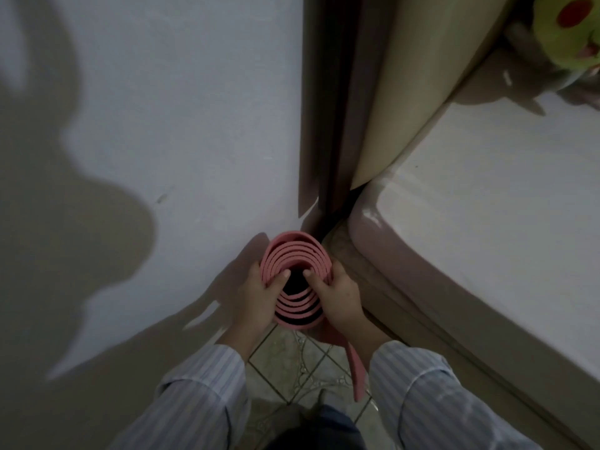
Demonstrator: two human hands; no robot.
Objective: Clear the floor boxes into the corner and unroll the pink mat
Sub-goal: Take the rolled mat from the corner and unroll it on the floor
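The pink mat [293, 251] stands on end as a loose roll between the wall and the bed, and I look down into its spiral. My left hand [259, 293] grips the roll's left side, thumb hooked over the inner layers. My right hand [336, 293] grips the right side the same way. A loose tail of the mat [352, 362] hangs down toward the tiled floor under my right wrist. No boxes are in view.
A white wall [162, 125] fills the left. A bed with a white mattress [487, 222] and a beige headboard [406, 92] lies on the right, with a green plush toy [571, 27] on it. Patterned floor tiles [292, 365] show in the narrow gap below.
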